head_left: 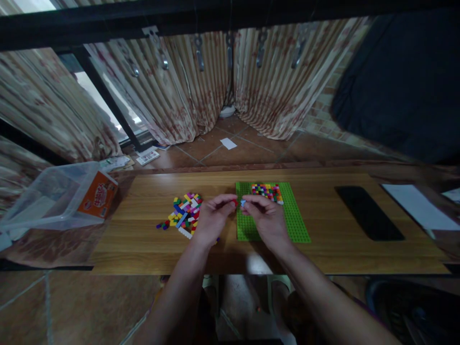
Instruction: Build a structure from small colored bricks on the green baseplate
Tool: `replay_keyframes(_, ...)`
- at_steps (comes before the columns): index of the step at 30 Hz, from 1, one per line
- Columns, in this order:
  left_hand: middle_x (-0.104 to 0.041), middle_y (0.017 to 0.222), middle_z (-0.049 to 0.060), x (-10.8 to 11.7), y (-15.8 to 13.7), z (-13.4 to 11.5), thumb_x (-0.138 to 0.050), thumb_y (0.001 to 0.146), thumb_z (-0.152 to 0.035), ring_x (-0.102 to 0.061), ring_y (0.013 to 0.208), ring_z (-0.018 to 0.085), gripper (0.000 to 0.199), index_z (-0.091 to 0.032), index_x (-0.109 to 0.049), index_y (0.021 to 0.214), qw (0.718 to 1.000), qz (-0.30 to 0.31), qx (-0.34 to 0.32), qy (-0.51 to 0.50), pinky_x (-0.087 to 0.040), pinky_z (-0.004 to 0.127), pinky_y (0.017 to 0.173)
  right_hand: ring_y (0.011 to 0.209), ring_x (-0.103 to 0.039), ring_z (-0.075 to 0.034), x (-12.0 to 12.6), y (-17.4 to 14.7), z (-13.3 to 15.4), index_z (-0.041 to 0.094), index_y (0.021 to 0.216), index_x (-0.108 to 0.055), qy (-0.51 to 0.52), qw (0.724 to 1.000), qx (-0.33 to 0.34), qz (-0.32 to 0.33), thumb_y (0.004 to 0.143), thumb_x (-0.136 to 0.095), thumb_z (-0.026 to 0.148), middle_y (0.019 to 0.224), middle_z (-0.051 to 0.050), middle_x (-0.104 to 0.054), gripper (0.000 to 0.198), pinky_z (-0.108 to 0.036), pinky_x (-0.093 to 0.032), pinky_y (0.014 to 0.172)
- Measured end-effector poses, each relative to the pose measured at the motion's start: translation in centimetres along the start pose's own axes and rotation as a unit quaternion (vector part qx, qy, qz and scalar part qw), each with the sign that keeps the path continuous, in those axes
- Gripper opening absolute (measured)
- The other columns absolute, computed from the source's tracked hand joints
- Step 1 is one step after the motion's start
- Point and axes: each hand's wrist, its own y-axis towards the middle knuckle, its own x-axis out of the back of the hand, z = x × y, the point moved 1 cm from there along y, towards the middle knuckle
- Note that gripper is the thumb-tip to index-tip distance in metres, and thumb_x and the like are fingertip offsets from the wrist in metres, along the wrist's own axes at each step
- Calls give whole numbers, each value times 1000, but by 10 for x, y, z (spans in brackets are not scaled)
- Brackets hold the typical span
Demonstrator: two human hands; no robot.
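Observation:
My left hand [215, 213] pinches a small red toy brick [235, 202] near the left edge of the green baseplate [298, 225]. Just right of it, over the plate, my right hand [268, 218] grips a small light-blue toy brick [243, 203] between thumb and fingertips. The two bricks are close together but apart. A patch of multicoloured bricks [268, 191] covers the plate's upper middle, its lower part hidden behind my right hand. Left of my left hand lies a loose pile of mixed bricks [185, 213], partly covered by that hand.
A black flat slab [370, 213] lies on the right of the wooden table [136, 239], with a white sheet [419, 206] beyond it. A clear plastic bin [53, 196] with an orange label stands off the table's left end. Curtains [190, 91] hang behind.

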Motion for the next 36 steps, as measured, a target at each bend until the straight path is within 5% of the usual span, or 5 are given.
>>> replay_keyframes(7,-72,79,2,-3,0,5,-71,72,-23,-64,75,14,20,-17,-74,90,997,53,-30,36,-52,27,74,62,-63,-14,3,0,3,22,81,-75,-18,1000,18,17,69,-73,31,72,0,-73,16,-29,-54,61)
replay_keyframes(14,-69,77,1,-3,2,6,-73,69,-22,-64,68,13,35,-15,-66,102,997,60,-29,35,-52,28,71,61,-65,-15,6,2,2,21,77,-75,-12,1000,-1,21,65,-76,35,70,-1,-73,18,-31,-55,62)
replay_keyframes(29,-70,71,0,-6,-1,4,-74,65,-17,-64,63,13,28,-14,-65,92,995,52,-30,78,-51,25,66,58,-65,-16,11,-5,-8,22,75,-74,16,998,-41,34,64,-78,36,67,0,-72,18,-33,-56,61)
replay_keyframes(36,-69,79,1,-11,-2,0,-69,71,-14,-66,76,13,18,-16,-64,89,988,99,-71,98,-52,25,75,76,-68,-17,30,-5,0,21,97,-72,-120,986,56,102,79,-66,28,87,-3,-74,20,-33,-54,74)
